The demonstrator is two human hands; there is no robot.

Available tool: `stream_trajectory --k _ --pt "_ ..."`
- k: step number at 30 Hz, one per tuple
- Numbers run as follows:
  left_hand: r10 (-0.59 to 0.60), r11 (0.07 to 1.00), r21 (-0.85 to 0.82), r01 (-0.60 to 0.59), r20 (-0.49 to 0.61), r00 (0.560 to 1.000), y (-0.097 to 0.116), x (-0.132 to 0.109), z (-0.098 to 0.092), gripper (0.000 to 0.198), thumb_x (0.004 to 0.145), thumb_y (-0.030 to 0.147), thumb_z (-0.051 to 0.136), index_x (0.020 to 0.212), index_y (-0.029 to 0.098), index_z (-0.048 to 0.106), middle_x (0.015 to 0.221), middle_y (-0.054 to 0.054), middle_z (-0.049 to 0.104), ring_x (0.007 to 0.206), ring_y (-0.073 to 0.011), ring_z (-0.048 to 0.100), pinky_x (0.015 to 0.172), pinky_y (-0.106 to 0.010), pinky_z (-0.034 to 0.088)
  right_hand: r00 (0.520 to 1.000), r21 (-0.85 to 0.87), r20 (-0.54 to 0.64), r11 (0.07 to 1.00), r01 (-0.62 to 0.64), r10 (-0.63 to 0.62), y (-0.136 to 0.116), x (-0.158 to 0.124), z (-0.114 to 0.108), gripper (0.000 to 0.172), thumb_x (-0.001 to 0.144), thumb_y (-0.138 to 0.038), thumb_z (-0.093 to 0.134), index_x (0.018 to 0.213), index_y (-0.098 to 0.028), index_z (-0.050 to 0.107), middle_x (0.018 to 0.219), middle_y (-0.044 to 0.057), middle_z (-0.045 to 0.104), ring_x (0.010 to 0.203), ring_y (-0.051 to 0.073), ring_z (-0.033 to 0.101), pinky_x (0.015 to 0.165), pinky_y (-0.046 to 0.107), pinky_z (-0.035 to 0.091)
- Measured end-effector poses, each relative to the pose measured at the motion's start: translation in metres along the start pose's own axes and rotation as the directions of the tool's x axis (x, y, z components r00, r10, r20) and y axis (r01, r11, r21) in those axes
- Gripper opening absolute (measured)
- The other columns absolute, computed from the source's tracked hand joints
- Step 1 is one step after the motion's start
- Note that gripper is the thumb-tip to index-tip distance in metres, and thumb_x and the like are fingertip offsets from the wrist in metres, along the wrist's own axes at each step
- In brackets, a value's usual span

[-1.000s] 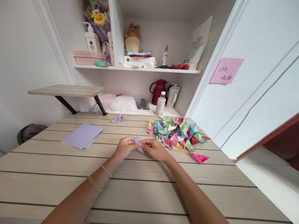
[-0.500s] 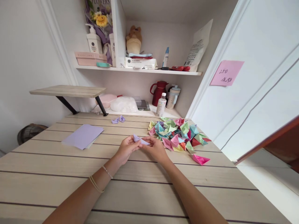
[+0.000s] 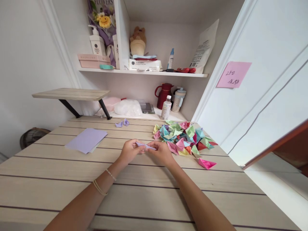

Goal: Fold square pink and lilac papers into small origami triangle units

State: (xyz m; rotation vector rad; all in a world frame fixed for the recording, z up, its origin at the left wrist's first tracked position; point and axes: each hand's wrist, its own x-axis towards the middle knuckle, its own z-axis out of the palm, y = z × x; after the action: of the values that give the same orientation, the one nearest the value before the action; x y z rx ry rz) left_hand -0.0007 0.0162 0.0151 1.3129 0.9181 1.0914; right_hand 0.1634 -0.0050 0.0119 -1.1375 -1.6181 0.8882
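Observation:
Between my two hands is a small folded piece of purple paper (image 3: 146, 146), held just above the table. My left hand (image 3: 130, 150) pinches its left end, fingers closed. On the other end, my right hand (image 3: 161, 152) grips it between thumb and fingers. Its exact shape is partly hidden by the fingertips. To the right of my hands lies a heap of folded paper boats (image 3: 181, 136) in many colours. A bright pink paper boat (image 3: 207, 164) sits apart, nearer to me. Two small purple folded papers (image 3: 122, 123) rest beyond my left hand.
A stack of purple paper sheets (image 3: 86, 140) lies at the left. Behind it stands a small raised shelf (image 3: 71, 93) on black legs. A plastic bottle (image 3: 166, 108) and a dark red jug (image 3: 164, 96) stand at the back, below a loaded cabinet shelf (image 3: 144, 73).
The purple paper between my hands has flattened; its raised left point has come down. My hands have shifted very slightly. The heap and sheets lie as before.

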Motion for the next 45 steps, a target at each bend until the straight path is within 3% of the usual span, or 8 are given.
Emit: stream_trajectory --k 4,8,14,22,38,42,44,45 --pt "-0.014 0.996 -0.085 0.013 -0.02 1.0 0.001 0.001 0.001 0.03 0.059 0.03 0.073 0.079 0.011 0.063 0.074 -0.007 0.068 0.069 -0.0171 0.065 0.072 -0.03 0.053 0.996 -0.041 -0.066 0.998 0.057 -0.06 0.004 0.002 -0.004 0.023 0.067 -0.025 0.064 0.089 -0.017 0.062 0.077 0.003 0.069 0.071 0.017 0.064 0.065 0.028 0.049" --pt "-0.039 0.986 -0.165 0.036 -0.015 0.999 0.005 0.002 -0.002 0.037 0.068 0.035 0.066 0.097 0.013 0.06 0.086 -0.009 0.068 0.081 -0.0207 0.064 0.078 -0.035 0.052 0.979 -0.225 -0.109 0.964 0.143 -0.171 0.006 0.003 -0.009 0.03 0.068 -0.02 0.065 0.097 -0.02 0.06 0.089 0.004 0.068 0.08 0.018 0.063 0.073 0.03 0.049" --pt "-0.056 0.984 -0.171 0.05 -0.033 0.998 0.006 0.004 -0.006 0.036 0.069 0.033 0.065 0.097 0.011 0.061 0.099 -0.012 0.066 0.085 -0.0224 0.064 0.082 -0.038 0.05 0.938 -0.437 -0.02 0.847 0.304 -0.346 0.003 0.001 -0.014 0.03 0.074 -0.014 0.058 0.103 -0.023 0.058 0.101 0.005 0.065 0.086 0.019 0.062 0.077 0.032 0.048" --pt "-0.033 0.985 -0.171 0.021 -0.065 0.997 0.004 0.009 -0.012 0.036 0.064 0.03 0.069 0.093 0.009 0.063 0.094 -0.012 0.068 0.09 -0.0231 0.062 0.086 -0.037 0.048 0.885 -0.481 0.039 0.768 0.423 -0.464 0.002 0.0 -0.019 0.018 0.083 -0.019 0.048 0.087 -0.022 0.065 0.087 0.004 0.069 0.08 0.018 0.064 0.072 0.027 0.049" --pt "0.032 0.991 -0.122 -0.045 -0.107 0.994 0.019 0.002 -0.014 0.036 0.064 0.036 0.068 0.09 0.01 0.066 0.095 -0.012 0.067 0.089 -0.023 0.063 0.083 -0.035 0.049 0.839 -0.393 0.155 0.747 0.537 -0.522 -0.017 -0.005 -0.023 0.017 0.078 -0.027 0.056 0.092 -0.021 0.064 0.082 0.005 0.067 0.068 0.015 0.061 0.065 0.026 0.047" --pt "0.122 0.992 0.053 -0.116 -0.12 0.985 0.022 0.004 -0.023 0.042 0.068 0.041 0.062 0.098 0.011 0.063 0.096 -0.012 0.067 0.09 -0.024 0.062 0.081 -0.037 0.048 0.844 -0.426 0.059 0.751 0.504 -0.532 -0.017 -0.004 -0.024 0.017 0.079 -0.021 0.049 0.087 -0.021 0.064 0.081 0.004 0.067 0.073 0.016 0.061 0.069 0.028 0.047" --pt "0.259 0.92 0.344 -0.188 -0.172 0.951 0.028 0.005 -0.036 0.045 0.07 0.042 0.059 0.104 0.012 0.06 0.102 -0.012 0.065 0.096 -0.0257 0.058 0.084 -0.038 0.045 0.853 -0.443 -0.105 0.792 0.421 -0.512 -0.014 -0.001 -0.031 0.017 0.078 -0.022 0.049 0.087 -0.021 0.064 0.082 0.004 0.067 0.072 0.016 0.061 0.069 0.028 0.048" --pt "0.353 0.822 0.535 -0.197 -0.206 0.912 0.031 0.005 -0.044 0.044 0.07 0.041 0.059 0.105 0.014 0.06 0.107 -0.012 0.062 0.102 -0.0265 0.055 0.088 -0.038 0.042 0.844 -0.442 -0.211 0.818 0.368 -0.494 -0.012 0.001 -0.036 0.017 0.078 -0.023 0.05 0.086 -0.021 0.064 0.082 0.004 0.067 0.07 0.016 0.061 0.068 0.029 0.048"
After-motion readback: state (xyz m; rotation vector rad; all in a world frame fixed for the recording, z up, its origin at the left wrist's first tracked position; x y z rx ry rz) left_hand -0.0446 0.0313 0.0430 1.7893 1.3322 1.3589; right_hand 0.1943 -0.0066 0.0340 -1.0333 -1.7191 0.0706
